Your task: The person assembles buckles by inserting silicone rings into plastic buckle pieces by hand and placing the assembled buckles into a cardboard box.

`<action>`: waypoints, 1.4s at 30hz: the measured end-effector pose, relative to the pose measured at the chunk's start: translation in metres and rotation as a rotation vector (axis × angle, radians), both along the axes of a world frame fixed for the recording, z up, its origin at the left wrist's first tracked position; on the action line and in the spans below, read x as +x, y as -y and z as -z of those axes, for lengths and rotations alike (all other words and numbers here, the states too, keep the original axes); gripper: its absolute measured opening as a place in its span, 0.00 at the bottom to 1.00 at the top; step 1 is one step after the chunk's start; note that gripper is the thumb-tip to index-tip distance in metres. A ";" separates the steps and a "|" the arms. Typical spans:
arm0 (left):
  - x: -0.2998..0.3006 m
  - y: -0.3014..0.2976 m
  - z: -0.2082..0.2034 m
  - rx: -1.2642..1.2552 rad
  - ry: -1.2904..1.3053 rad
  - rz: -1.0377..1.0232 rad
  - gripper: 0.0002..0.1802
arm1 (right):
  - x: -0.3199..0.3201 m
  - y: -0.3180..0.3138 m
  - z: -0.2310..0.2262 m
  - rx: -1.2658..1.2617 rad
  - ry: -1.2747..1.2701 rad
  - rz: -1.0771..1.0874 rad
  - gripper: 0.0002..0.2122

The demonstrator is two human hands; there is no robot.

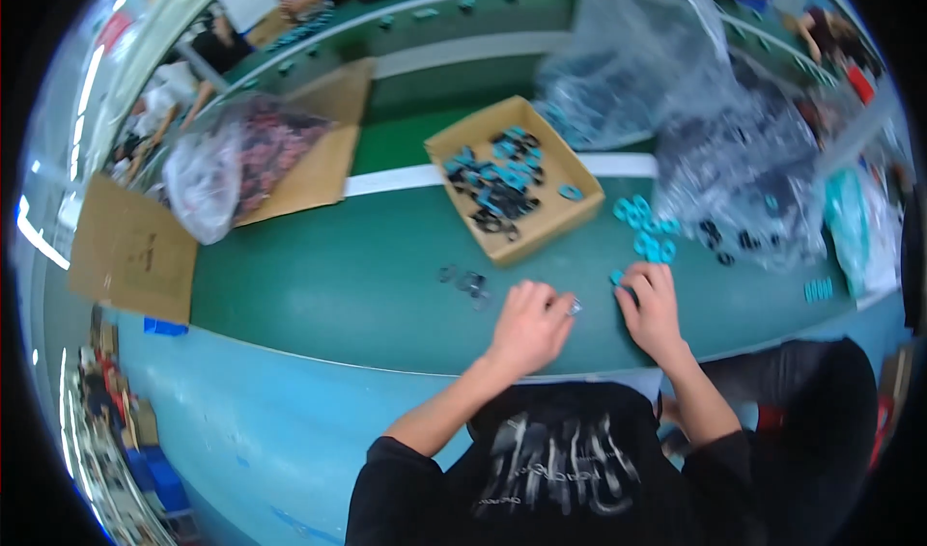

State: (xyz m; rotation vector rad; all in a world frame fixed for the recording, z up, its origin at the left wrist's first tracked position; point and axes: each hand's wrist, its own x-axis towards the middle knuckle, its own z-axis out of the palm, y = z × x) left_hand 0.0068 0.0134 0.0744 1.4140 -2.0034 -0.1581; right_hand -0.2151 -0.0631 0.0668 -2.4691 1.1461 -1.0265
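Over the green table (319,295), my left hand (531,329) is closed, with a small clear, shiny piece (575,307) pinched at its thumb and fingertips. To its right, my right hand (653,309) has its fingers closed on a turquoise ring (616,278) close to the tabletop. Just beyond that hand lies a loose pile of turquoise rings (645,220). Several small clear or dark pieces (470,283) lie left of my left hand. A shallow cardboard box (555,229) farther away holds mixed black and turquoise rings.
Large plastic bags (642,58) and a bag of dark parts (739,160) crowd the right. Black rings (722,242) and a short turquoise row (819,289) lie nearby. At left are a bag of reddish parts (270,150) and a cardboard flap (135,252). People sit across the table.
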 end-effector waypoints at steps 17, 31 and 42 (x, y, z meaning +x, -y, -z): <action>0.037 0.044 -0.057 -0.299 -0.040 -0.164 0.09 | -0.012 -0.033 -0.007 0.184 -0.019 0.086 0.06; 0.051 -0.038 0.006 0.094 -0.051 -0.437 0.13 | 0.002 -0.030 -0.007 0.263 -0.024 -0.107 0.09; 0.052 -0.029 0.006 0.120 -0.033 -0.417 0.12 | -0.009 -0.039 -0.014 0.276 -0.057 -0.053 0.15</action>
